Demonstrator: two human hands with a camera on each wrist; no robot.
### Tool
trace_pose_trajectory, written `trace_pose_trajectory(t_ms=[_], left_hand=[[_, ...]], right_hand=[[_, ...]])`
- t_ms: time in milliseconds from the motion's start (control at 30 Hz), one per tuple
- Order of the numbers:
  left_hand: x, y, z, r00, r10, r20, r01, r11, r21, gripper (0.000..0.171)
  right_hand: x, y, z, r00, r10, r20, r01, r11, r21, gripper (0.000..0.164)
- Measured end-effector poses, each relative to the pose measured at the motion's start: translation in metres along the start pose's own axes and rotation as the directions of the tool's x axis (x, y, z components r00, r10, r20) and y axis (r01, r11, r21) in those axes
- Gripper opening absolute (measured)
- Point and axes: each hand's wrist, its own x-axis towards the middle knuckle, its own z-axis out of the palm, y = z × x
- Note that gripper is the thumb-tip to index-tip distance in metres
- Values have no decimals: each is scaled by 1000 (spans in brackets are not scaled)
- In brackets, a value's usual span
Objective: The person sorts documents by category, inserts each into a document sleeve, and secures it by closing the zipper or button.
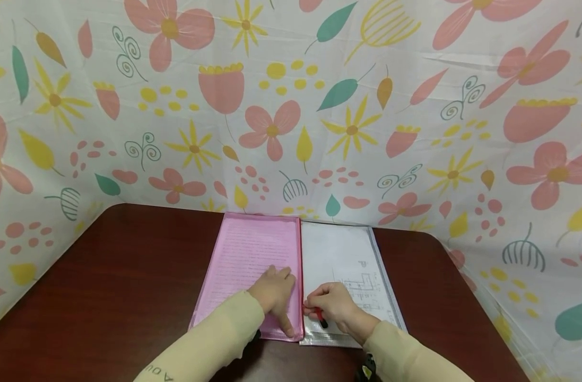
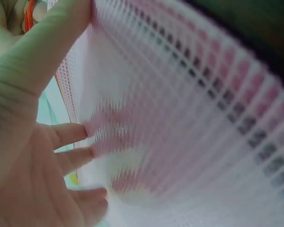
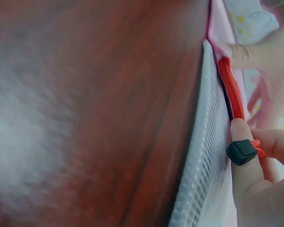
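A pink mesh zipper pouch (image 1: pixel 252 244) lies flat on the table, with a page of printed lines showing through it. My left hand (image 1: pixel 275 292) rests on its lower right part, fingers spread and the thumb near the bottom corner. Along the pouch's right edge runs a red zipper (image 3: pixel 232 90). My right hand (image 1: pixel 337 305) pinches the zipper's slider end, low on that edge. From these fingers hangs a red cord pull with a black tip (image 3: pixel 241 152). The slider itself is hidden by the fingers.
Beside the pink pouch, a whitish mesh pouch (image 1: pixel 333 241) with a grey edge holds a sheet with a drawing, partly under my right hand. Both lie on a dark red-brown table (image 1: pixel 128 286). A flower-print cloth (image 1: pixel 291 106) hangs behind and at the sides.
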Motion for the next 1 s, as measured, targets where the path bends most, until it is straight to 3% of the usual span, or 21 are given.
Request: trace_pose_trajectory(t_ms=[133, 433, 1000], left_hand=[[0, -3, 1, 999, -50, 19, 51, 996, -73, 116], [-1, -4, 3, 1000, -29, 7, 29, 996, -83, 116], [-1, -3, -3, 1000, 3, -29, -2, 1000, 10, 107]], right_hand=[[5, 0, 0, 1000, -6, -20, 6, 1000, 11, 17], [16, -2, 0, 998, -2, -58, 5, 999, 41, 15], [35, -5, 0, 994, -15, -105, 24, 996, 86, 14]])
